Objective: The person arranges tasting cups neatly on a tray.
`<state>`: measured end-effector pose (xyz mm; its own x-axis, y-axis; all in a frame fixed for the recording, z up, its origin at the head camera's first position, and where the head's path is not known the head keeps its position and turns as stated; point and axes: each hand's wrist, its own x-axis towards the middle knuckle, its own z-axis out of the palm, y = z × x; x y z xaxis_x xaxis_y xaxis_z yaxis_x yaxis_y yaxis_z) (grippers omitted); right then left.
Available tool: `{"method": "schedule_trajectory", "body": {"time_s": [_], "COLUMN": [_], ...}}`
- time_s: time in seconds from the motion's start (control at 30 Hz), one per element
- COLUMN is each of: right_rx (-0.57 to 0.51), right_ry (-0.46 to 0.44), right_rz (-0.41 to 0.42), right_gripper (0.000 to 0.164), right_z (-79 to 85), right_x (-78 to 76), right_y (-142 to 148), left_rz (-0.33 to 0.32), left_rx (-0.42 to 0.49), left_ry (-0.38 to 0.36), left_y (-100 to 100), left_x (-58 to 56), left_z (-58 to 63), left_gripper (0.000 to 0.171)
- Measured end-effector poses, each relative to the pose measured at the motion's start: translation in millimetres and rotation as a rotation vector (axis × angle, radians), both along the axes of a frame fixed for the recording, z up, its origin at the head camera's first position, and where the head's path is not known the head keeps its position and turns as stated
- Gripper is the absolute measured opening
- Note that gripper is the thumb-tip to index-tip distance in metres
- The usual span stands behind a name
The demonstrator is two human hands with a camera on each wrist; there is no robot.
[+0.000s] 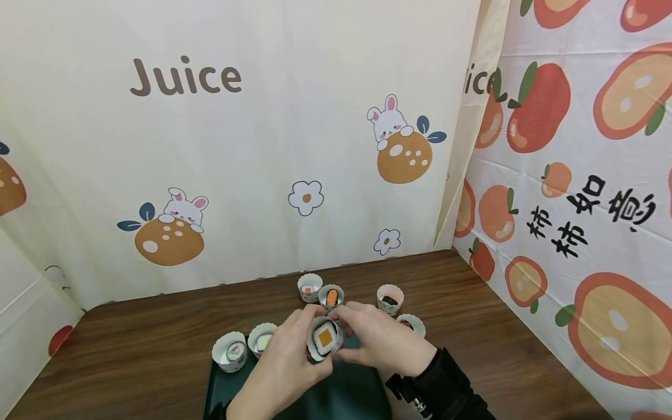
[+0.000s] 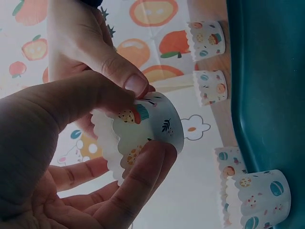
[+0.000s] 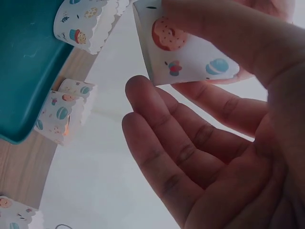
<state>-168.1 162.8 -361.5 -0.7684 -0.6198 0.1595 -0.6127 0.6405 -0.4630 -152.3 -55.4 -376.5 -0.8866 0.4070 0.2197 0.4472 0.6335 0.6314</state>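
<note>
A paper baking cup with a scalloped rim and printed pastries is held up over the tray. Inside it sits a sushi roll, white with a yellow square in its middle and a dark wrap. My left hand grips the cup's left side, thumb and fingers on opposite walls in the left wrist view. From the other side, my right hand holds it too, its thumb and fingertips at the wall and base. The right hand's other fingers spread loosely below the cup in the right wrist view.
A dark green tray lies under the hands. Two cups with sushi pieces, one at the far left, stand at its left end. Behind the hands are two more cups, and two others stand at the right. A printed curtain hangs behind the table.
</note>
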Motion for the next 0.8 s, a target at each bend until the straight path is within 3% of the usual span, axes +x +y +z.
{"method": "schedule_trajectory", "body": {"time_s": [0.13,0.37,0.8], "right_rx": [-0.012,-0.034,-0.011], "right_ry": [-0.018,-0.039,0.011], "right_rz": [0.001,0.000,-0.023], "right_gripper": [0.048,0.054,0.050], "right_z": [-1.6,-3.6,-6.4], "right_x": [-1.4,-1.9,-3.2], "right_y": [0.7,1.7,2.2], "left_rz": [-0.032,-0.047,-0.024], "left_rx": [0.025,0.024,0.016], "left_ry": [-0.026,-0.003,0.028], "left_y": [-1.3,-1.1,-1.5], "left_x": [-0.2,-1.1,-0.9], "left_z": [-0.7,-2.1,-1.2], "left_gripper": [0.070,0.068,0.060]}}
